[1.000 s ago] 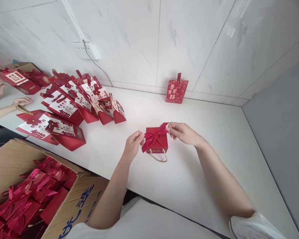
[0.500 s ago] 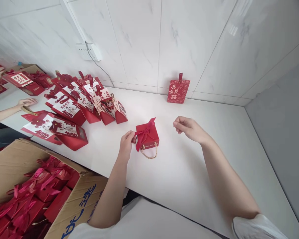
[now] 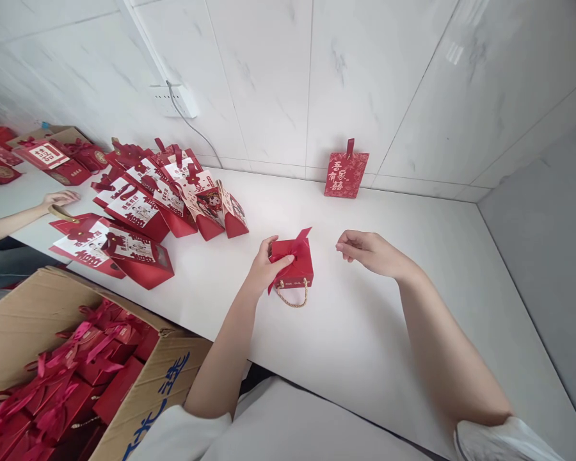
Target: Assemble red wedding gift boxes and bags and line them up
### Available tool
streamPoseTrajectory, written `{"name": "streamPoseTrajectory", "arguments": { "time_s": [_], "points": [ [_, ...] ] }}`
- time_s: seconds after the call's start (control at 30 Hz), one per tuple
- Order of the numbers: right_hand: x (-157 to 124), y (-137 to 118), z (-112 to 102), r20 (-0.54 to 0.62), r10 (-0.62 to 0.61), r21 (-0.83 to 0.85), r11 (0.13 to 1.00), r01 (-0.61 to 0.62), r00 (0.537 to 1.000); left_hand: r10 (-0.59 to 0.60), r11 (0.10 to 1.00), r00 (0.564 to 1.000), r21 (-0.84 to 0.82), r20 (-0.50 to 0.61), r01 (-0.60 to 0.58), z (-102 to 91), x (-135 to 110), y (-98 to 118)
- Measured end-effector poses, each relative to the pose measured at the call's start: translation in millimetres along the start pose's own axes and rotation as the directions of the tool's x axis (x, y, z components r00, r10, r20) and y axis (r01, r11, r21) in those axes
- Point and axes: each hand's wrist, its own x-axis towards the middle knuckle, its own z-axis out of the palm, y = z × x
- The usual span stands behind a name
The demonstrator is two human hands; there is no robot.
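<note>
A small red gift box [image 3: 298, 266] with a red ribbon bow and a gold rope handle sits on the white counter [image 3: 365, 320] in front of me. My left hand [image 3: 266, 266] grips the box at its left side, fingers over the ribbon. My right hand [image 3: 370, 251] hovers to the right of the box, apart from it, with its fingers loosely curled and nothing in them.
Several red and white gift boxes [image 3: 163, 202] lie piled at the left. A cardboard carton [image 3: 77, 378] full of red ribboned boxes stands at lower left. One red bag [image 3: 345, 173] leans on the tiled wall. Another person's hand [image 3: 60, 200] rests at far left.
My right hand let go of the ribbon end and drew back to the right. My left hand shifted from pinching the ribbon to gripping the box, which moved a little left.
</note>
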Motion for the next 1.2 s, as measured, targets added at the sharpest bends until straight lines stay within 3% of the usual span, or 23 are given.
{"name": "streamPoseTrajectory", "arguments": {
  "time_s": [0.17, 0.37, 0.43, 0.5, 0.57, 0.67, 0.77, 0.87, 1.03, 1.2],
  "points": [
    [2.5, 1.1, 1.3, 0.004, 0.013, 0.017, 1.0, -0.013, 1.0, -0.013, 1.0, 0.979, -0.008, 0.206, 0.015, 2.9, -4.7, 0.6],
    [11.3, 7.7, 7.3, -0.059, 0.087, 0.075, 0.994, -0.083, 0.994, -0.018, 0.999, 0.931, 0.037, 0.365, 0.004, 1.4, -8.2, 7.5],
    [12.5, 8.8, 8.5, -0.016, 0.107, 0.083, 0.991, -0.106, 0.994, 0.022, 0.998, 0.944, 0.046, 0.329, -0.039, -2.8, -9.8, 9.8],
    [11.4, 6.7, 9.4, -0.021, 0.07, 0.071, 0.995, -0.069, 0.997, 0.075, 0.995, 0.976, 0.053, 0.203, -0.087, -9.8, -12.2, 10.6],
    [8.0, 0.5, 10.8, -0.114, -0.069, 0.031, 0.997, 0.073, 0.991, 0.108, 0.989, 0.994, 0.1, 0.023, -0.11, -18.2, -17.1, 9.4],
    [1.5, -13.2, 16.3, -0.201, -0.363, -0.073, 0.932, 0.355, 0.91, 0.118, 0.96, 0.98, 0.272, -0.161, -0.071, -26.6, -32.9, 5.6],
    [-0.7, -23.1, 26.6, -0.1, -0.547, -0.161, 0.833, 0.529, 0.831, 0.188, 0.903, 0.97, 0.416, -0.154, -0.109, -24.8, -55.2, 2.1],
    [3.1, -23.4, 38.0, -0.002, -0.626, -0.222, 0.761, 0.61, 0.78, 0.259, 0.86, 0.958, 0.48, -0.122, -0.171, -17.9, -71.7, -2.0],
    [8.5, -16.1, 45.3, 0.039, -0.63, -0.262, 0.743, 0.616, 0.776, 0.109, 0.922, 0.981, 0.384, -0.16, -0.04, -16.5, -73.9, -12.6],
    [7.4, -15.0, 42.6, 0.082, -0.612, -0.246, 0.752, 0.611, 0.786, 0.025, 0.984, 1.0, 0.176, -0.011, -0.023, -18.8, -74.0, -16.5]
  ]
}}
